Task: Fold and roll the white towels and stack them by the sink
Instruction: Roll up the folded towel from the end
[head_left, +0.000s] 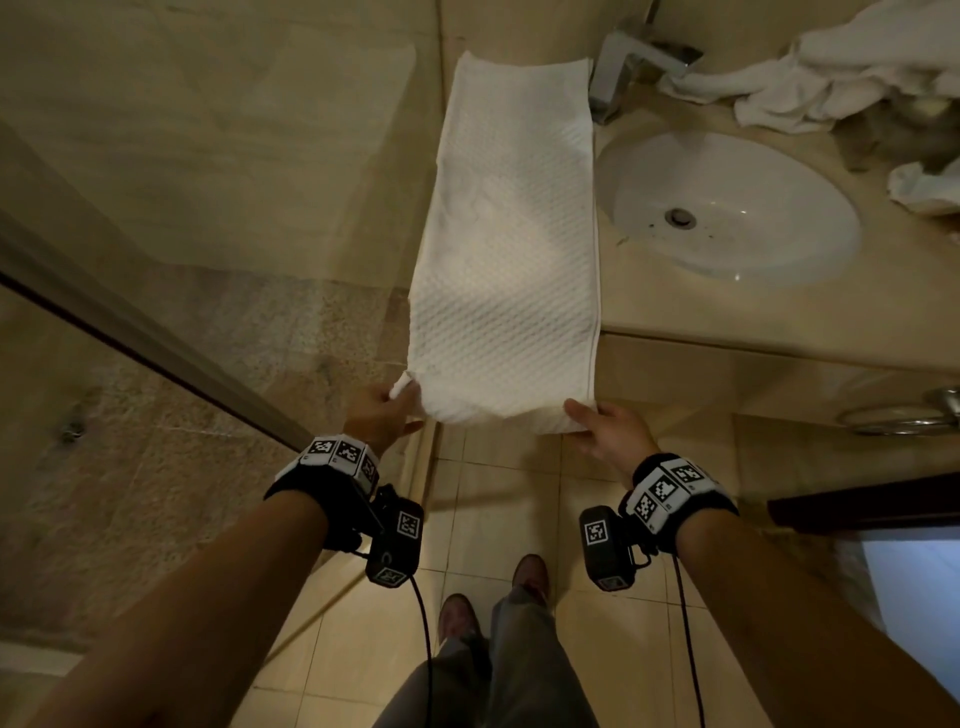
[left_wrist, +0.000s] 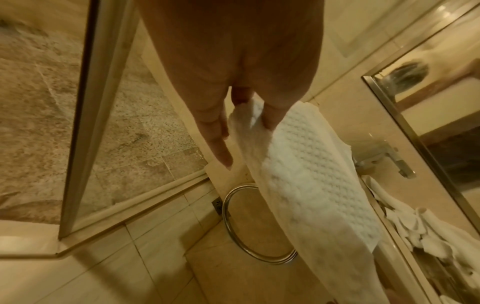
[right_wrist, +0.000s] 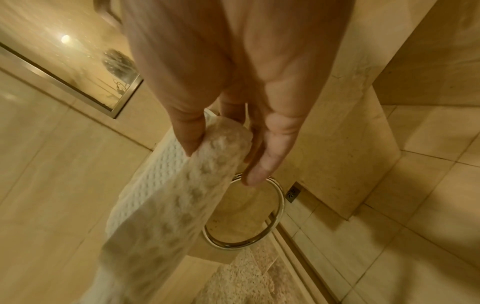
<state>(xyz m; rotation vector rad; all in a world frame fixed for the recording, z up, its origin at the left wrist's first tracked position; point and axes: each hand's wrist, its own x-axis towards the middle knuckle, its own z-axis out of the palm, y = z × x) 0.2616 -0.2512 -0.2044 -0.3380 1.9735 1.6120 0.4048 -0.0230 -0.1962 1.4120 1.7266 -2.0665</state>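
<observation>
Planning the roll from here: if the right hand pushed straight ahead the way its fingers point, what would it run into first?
The right hand pinches the near corner of the folded towel and points toward the counter. Going straight on, it would probably meet the counter front edge under the towel first; depth is unclear.

Right hand (right_wrist: 233, 92) pinching a corner of the white towel (right_wrist: 166, 205), thumb on top, fingers (right_wrist: 267, 156) beneath. Metal ring (right_wrist: 279, 205) behind on the tiled wall (right_wrist: 52, 164).
</observation>
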